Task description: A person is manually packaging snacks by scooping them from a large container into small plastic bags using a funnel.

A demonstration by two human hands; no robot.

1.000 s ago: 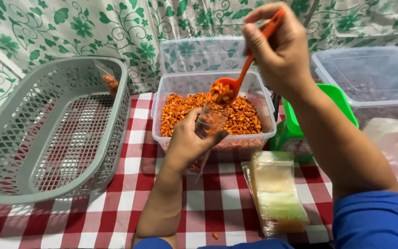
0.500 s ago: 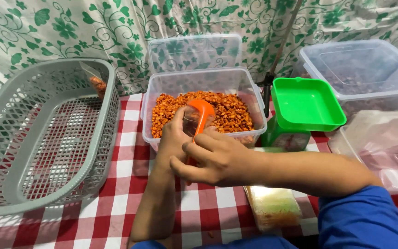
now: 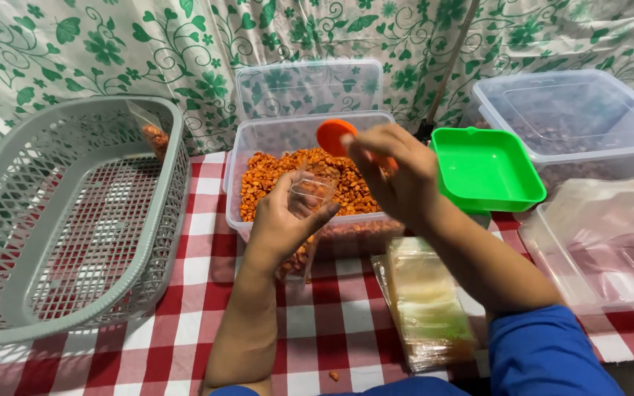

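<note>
The left hand (image 3: 282,224) is closed around a small clear plastic bag (image 3: 308,202), holding its mouth open; the bag hangs down in front of the clear tub of orange snack pieces (image 3: 288,172) and is partly filled with the same pieces. The right hand (image 3: 394,172) is clamped on the handle of an orange spoon (image 3: 334,136), whose round bowl sits just above the bag's mouth, over the tub. A stack of empty clear bags (image 3: 427,304) lies on the red-and-white checked tablecloth (image 3: 185,330) under the right forearm. To the left stands a grey plastic basket (image 3: 53,293) with 1 filled bag (image 3: 154,133) leaning in its far corner. A green square container (image 3: 487,167) sits just right of the tub, and 2 clear lidded boxes (image 3: 581,117) stand further right.
</note>
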